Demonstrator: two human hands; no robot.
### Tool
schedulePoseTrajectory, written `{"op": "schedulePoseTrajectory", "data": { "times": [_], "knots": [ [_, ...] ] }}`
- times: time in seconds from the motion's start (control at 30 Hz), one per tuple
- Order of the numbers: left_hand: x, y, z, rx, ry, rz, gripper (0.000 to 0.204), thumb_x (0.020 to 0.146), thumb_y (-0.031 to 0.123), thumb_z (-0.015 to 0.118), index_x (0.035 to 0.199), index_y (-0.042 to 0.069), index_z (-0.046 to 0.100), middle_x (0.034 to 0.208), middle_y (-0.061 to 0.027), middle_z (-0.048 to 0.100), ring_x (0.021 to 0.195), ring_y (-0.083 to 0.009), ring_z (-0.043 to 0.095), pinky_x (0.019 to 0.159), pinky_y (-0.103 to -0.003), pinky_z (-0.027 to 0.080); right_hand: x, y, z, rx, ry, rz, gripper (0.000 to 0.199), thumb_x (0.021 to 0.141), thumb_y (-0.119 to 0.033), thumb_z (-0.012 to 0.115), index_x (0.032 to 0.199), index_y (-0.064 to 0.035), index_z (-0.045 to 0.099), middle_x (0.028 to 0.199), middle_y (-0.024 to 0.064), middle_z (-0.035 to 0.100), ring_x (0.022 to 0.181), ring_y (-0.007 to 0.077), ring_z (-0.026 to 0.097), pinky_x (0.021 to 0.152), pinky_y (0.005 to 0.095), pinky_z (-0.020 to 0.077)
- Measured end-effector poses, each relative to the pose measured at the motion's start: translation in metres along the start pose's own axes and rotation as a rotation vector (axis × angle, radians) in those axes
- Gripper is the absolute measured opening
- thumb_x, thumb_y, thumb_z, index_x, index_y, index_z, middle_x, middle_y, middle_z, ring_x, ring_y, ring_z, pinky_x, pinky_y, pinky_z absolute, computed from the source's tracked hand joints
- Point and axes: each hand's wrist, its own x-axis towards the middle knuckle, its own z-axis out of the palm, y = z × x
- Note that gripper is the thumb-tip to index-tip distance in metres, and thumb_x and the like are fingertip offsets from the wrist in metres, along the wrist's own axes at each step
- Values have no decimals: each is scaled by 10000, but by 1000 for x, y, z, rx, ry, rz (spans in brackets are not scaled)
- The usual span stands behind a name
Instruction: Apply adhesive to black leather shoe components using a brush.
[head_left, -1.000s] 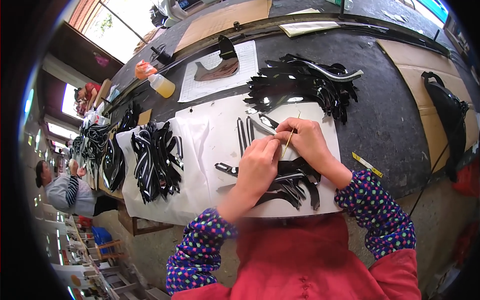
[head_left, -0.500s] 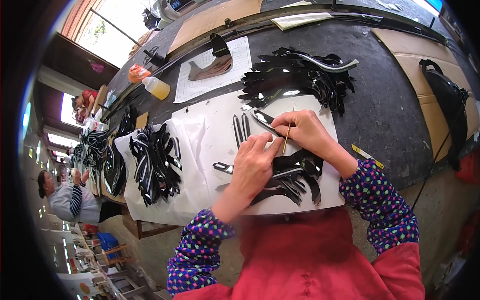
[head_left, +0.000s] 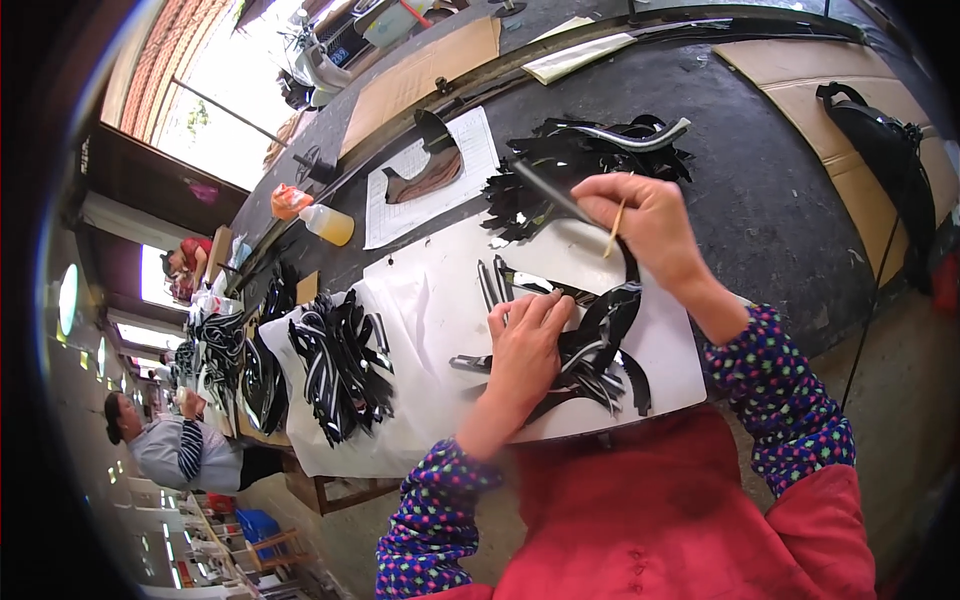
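My right hand (head_left: 648, 225) is raised over the far part of a white board (head_left: 430, 265). Its closed fingers hold a thin tan stick (head_left: 614, 228) and one end of a narrow dark strip (head_left: 550, 190), which slants up to the left. On the board, my left hand (head_left: 525, 350) presses its bunched fingertips onto a glossy black piece (head_left: 535, 282). Beside that hand lies a loose heap of curved black pieces (head_left: 605, 335), some with pale edges. Two slim dark strips (head_left: 490, 285) lie left of the pressed piece.
Beyond the board is a big pile of shiny black pieces (head_left: 590, 145). More black pieces (head_left: 340, 370) rest on white sheeting (head_left: 410, 420) at left. A yellow-filled bottle (head_left: 328, 225) and a gridded paper (head_left: 478, 150) stand farther back. Cardboard (head_left: 800, 70) covers the far right. A person (head_left: 190, 450) works at left.
My right hand has lifted away from my left, carrying the stick and a dark strip up and outward. My left fingers now press on the black piece. The whole view has shifted somewhat.
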Motion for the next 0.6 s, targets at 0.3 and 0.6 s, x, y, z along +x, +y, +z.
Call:
{"op": "schedulePoseTrajectory", "data": {
  "times": [0.3, 0.6],
  "knots": [
    [-4, -17, -15, -203, 106, -102, 267, 917, 26, 613, 1178, 73, 642, 1102, -54, 650, 988, -265, 617, 909, -392, 442, -16, 29, 1, -739, -205, -728, 252, 813, 26, 605, 1046, -11, 695, 871, 130, 652, 881, 289, 627, 824, 370, 533],
    [-4, -37, -32, -487, -19, -803, 604, 767, 185, 817, 1262, 41, 502, 887, -114, 617, 779, -234, 628, 729, -364, 528, -29, 43, 21, -499, -492, -602, 206, 827, -5, 661, 1030, -1, 697, 976, 115, 691, 911, 300, 617, 827, 380, 533]
  ]
}}
